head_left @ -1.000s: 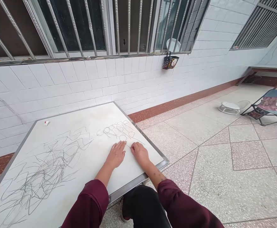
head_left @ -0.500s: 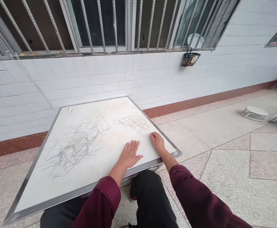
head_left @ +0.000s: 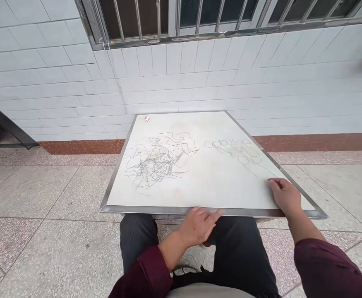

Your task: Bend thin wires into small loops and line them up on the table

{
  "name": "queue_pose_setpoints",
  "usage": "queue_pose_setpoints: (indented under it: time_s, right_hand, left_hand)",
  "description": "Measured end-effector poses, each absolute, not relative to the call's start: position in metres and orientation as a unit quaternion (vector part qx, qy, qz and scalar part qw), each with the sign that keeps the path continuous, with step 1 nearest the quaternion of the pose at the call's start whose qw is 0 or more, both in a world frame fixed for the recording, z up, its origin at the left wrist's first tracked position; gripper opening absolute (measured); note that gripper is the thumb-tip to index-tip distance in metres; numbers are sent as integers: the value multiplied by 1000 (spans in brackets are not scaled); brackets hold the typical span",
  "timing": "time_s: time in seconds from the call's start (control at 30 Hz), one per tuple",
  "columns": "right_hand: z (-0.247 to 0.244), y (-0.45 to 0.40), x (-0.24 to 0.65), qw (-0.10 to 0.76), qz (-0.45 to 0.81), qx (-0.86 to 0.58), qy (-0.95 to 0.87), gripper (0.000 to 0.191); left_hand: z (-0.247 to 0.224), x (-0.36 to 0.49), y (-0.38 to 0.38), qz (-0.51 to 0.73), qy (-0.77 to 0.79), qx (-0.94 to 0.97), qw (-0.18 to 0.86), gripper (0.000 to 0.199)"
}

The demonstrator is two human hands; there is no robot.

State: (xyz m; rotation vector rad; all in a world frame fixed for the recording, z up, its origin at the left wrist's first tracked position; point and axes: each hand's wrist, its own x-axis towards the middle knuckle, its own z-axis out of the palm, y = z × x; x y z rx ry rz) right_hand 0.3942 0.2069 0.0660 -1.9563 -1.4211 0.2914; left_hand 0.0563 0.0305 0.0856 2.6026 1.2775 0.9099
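Note:
A white tabletop [head_left: 212, 182] with a grey metal rim lies before me, marked with pencil-like scribbles [head_left: 157, 163] on its left half and looped lines [head_left: 230, 147] toward the right. My left hand [head_left: 199, 225] rests at the near rim, thumb stretched out to the right and fingers slightly bent, with nothing seen in it. Near the right corner, my right hand [head_left: 284, 194] touches the white surface with its fingers curled and pinched together. Whatever the pinch holds, if anything, is hidden. At the far left corner sits a tiny red-and-white object [head_left: 147, 118], too small to name.
Behind the table stands a white tiled wall [head_left: 181, 91] with a barred window [head_left: 212, 16] above. The floor [head_left: 59, 244] is speckled stone tile. My legs [head_left: 239, 244] are under the near edge. A dark slanted panel [head_left: 10, 124] shows at far left.
My view has swung left. My left hand has drawn back from lying flat on the tabletop to the near rim. The right hand stays near the right corner, still curled.

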Motion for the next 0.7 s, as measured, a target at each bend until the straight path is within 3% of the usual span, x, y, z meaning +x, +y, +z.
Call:
queue_pose_setpoints:
  time_s: [0.17,0.33,0.7]
  right_hand:
    - [64,203,387,336,104,-768,-535,23]
    - [64,201,384,339,108,-779,-516,21]
    - [67,203,382,321,109,-786,-516,15]
  left_hand:
    - [95,-45,18,385,640,665,10,43]
    - [96,-129,20,419,763,492,-20,57]
    - [91,-138,42,373,812,449,10,59]
